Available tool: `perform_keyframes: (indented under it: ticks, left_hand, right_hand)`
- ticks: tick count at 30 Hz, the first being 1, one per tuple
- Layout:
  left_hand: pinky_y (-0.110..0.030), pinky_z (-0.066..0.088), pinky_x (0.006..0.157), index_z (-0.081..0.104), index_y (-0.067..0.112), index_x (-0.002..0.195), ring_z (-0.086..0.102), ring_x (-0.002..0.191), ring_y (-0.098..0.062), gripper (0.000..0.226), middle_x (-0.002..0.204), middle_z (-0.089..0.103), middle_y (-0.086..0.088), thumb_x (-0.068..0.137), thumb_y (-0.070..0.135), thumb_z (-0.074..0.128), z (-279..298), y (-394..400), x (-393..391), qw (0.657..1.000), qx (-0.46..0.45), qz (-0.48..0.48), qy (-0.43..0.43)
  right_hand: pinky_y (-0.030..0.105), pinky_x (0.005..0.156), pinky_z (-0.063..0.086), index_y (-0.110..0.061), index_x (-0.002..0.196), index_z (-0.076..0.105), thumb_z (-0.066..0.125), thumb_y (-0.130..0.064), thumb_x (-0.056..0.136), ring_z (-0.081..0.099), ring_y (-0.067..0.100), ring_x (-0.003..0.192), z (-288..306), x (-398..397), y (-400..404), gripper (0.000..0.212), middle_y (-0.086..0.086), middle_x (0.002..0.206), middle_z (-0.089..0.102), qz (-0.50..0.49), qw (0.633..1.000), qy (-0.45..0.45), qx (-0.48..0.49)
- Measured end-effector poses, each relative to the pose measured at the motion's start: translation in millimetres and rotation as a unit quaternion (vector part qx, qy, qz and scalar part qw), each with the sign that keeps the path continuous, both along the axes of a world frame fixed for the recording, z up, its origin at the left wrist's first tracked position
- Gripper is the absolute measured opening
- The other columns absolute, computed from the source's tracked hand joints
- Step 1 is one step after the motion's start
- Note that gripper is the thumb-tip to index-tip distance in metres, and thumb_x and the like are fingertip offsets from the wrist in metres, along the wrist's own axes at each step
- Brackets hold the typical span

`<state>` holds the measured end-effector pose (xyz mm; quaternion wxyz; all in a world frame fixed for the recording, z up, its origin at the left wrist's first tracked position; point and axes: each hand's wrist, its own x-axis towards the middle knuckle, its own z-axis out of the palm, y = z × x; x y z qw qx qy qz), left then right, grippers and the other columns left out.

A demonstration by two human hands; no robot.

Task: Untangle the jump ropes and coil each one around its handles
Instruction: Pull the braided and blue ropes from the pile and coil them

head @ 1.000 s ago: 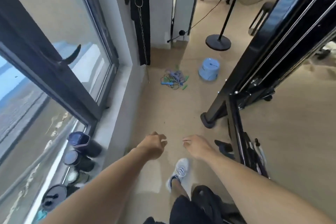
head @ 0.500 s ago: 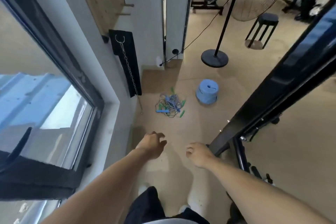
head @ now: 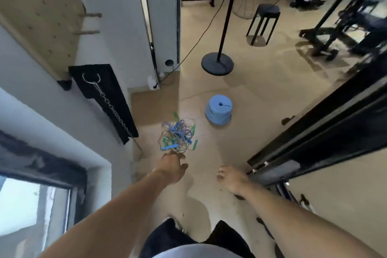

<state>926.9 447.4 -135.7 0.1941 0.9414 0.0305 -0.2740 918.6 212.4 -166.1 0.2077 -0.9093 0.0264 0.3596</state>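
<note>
A tangled heap of jump ropes [head: 178, 134] lies on the tan floor ahead, with thin blue, purple and dark cords and several green and blue handles sticking out of it. My left hand [head: 172, 166] is stretched forward just short of the heap, fingers loosely curled and holding nothing. Further right and a little nearer to me, my right hand [head: 232, 178] hangs over the floor, fingers relaxed and empty. Neither hand touches the ropes.
A low blue stool [head: 218, 111] stands right of the heap. A black strap with a chain [head: 109, 100] hangs on the left wall. A black gym machine frame [head: 314, 142] runs along the right. A floor-stand base [head: 217, 63] and a black stool [head: 265, 21] lie further back.
I have walked forward, so the rope heap and blue stool are now much closer. My left hand has reached ahead toward the heap; both hands stay empty.
</note>
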Motion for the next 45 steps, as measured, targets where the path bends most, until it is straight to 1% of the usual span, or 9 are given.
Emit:
perform_keyframes:
  ticks: [5, 8, 12, 19, 22, 27, 31, 38, 45]
  left_hand:
    - [-0.034, 0.043, 0.105, 0.056, 0.026, 0.139, 0.054, 0.126, -0.027, 0.043, 0.145, 0.048, -0.006, 0.098, 0.039, 0.054, -12, 18, 65, 1.0, -0.028, 0.004, 0.007]
    - [-0.031, 0.04, 0.106, 0.057, 0.026, 0.138, 0.05, 0.13, -0.027, 0.042, 0.143, 0.05, -0.008, 0.097, 0.038, 0.055, -20, 16, 100, 0.999, -0.037, 0.001, 0.013]
    - [-0.034, 0.038, 0.111, 0.055, 0.023, 0.14, 0.046, 0.134, -0.029, 0.045, 0.145, 0.048, -0.011, 0.097, 0.037, 0.056, -25, 4, 146, 0.999, -0.041, -0.016, 0.024]
    - [-0.031, 0.043, 0.104, 0.061, 0.021, 0.135, 0.054, 0.126, -0.03, 0.041, 0.141, 0.055, -0.011, 0.096, 0.034, 0.056, -7, -20, 235, 0.999, -0.035, 0.007, 0.009]
    - [-0.028, 0.041, 0.1, 0.062, 0.018, 0.133, 0.055, 0.124, -0.028, 0.039, 0.137, 0.056, -0.012, 0.096, 0.03, 0.057, 0, -36, 274, 0.999, -0.04, 0.021, -0.016]
    - [-0.029, 0.034, 0.107, 0.055, 0.017, 0.141, 0.047, 0.132, -0.03, 0.047, 0.144, 0.048, -0.016, 0.096, 0.032, 0.06, -1, -62, 314, 0.998, -0.057, 0.023, -0.019]
    - [-0.032, 0.034, 0.107, 0.052, 0.021, 0.142, 0.047, 0.132, -0.028, 0.048, 0.142, 0.049, -0.012, 0.096, 0.033, 0.058, -6, -67, 343, 0.998, -0.058, 0.006, -0.017]
    - [-0.04, 0.039, 0.108, 0.049, 0.026, 0.143, 0.043, 0.133, -0.026, 0.049, 0.142, 0.046, -0.006, 0.095, 0.034, 0.056, -37, -53, 414, 0.997, -0.076, -0.016, 0.003]
    - [-0.042, 0.041, 0.106, 0.044, 0.024, 0.146, 0.044, 0.132, -0.029, 0.053, 0.144, 0.043, -0.01, 0.096, 0.037, 0.055, -56, -69, 485, 0.994, -0.086, -0.058, 0.032]
  right_hand:
    - [0.023, 0.107, 0.039, -0.018, 0.143, 0.053, 0.056, -0.029, 0.099, 0.051, 0.021, 0.134, -2, 39, 17, 0.045, 0.003, 0.147, 0.056, -0.02, 1.0, 0.019, -0.006]
    - [0.025, 0.109, 0.039, -0.019, 0.141, 0.054, 0.056, -0.029, 0.099, 0.051, 0.022, 0.134, -8, 65, 21, 0.044, 0.004, 0.146, 0.056, -0.042, 0.999, 0.019, -0.005]
    - [0.024, 0.107, 0.04, -0.021, 0.14, 0.057, 0.057, -0.03, 0.097, 0.053, 0.02, 0.132, -12, 109, 15, 0.043, 0.001, 0.145, 0.058, -0.046, 0.999, 0.025, -0.007]
    - [0.027, 0.112, 0.039, -0.023, 0.139, 0.057, 0.061, -0.034, 0.095, 0.053, 0.016, 0.132, -9, 206, -18, 0.046, -0.004, 0.145, 0.057, -0.053, 0.998, 0.013, 0.021]
    - [0.026, 0.112, 0.038, -0.023, 0.141, 0.056, 0.06, -0.032, 0.096, 0.051, 0.016, 0.134, -6, 247, -37, 0.046, -0.003, 0.146, 0.056, -0.058, 0.998, -0.008, 0.024]
    - [0.029, 0.112, 0.039, -0.019, 0.141, 0.055, 0.06, -0.03, 0.097, 0.053, 0.019, 0.133, -8, 290, -59, 0.046, 0.003, 0.145, 0.057, -0.081, 0.996, -0.014, 0.03]
    - [0.023, 0.107, 0.036, -0.02, 0.142, 0.054, 0.059, -0.031, 0.098, 0.053, 0.019, 0.132, -19, 316, -60, 0.046, 0.004, 0.145, 0.056, -0.07, 0.997, 0.003, 0.012]
    - [0.029, 0.106, 0.039, -0.022, 0.146, 0.049, 0.057, -0.033, 0.099, 0.051, 0.022, 0.132, -20, 380, -48, 0.049, 0.004, 0.145, 0.055, -0.06, 0.998, 0.018, -0.01]
    - [0.03, 0.104, 0.041, -0.022, 0.146, 0.05, 0.055, -0.031, 0.1, 0.055, 0.02, 0.128, -7, 446, -58, 0.047, 0.0, 0.147, 0.053, -0.084, 0.996, -0.001, -0.025]
